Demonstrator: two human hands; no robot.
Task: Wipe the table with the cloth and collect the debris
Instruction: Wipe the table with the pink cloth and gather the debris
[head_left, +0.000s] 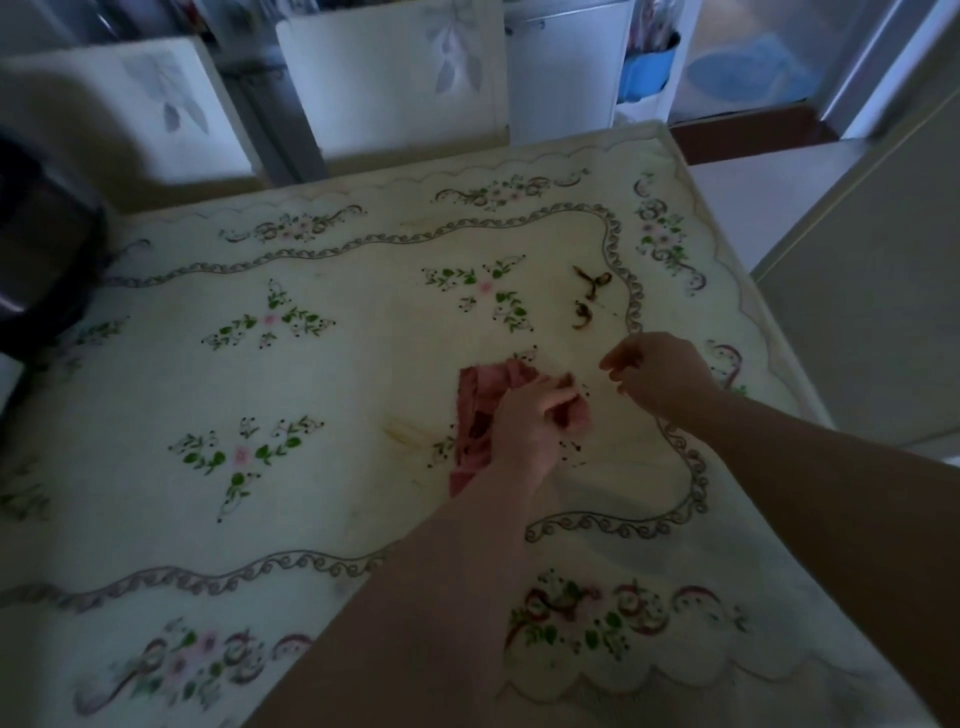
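While the left hand curls its fingers round the pink cloth on the table, brown debris lies beyond the cloth, to its right; a hasty sweep could flick it off the table's edge. The right hand, just right of the cloth, is loosely curled; whether it pinches anything is unclear.

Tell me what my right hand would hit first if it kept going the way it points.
Probably the debris lying just ahead of the right hand on the table, though the hand's height is unclear, so it might pass over.
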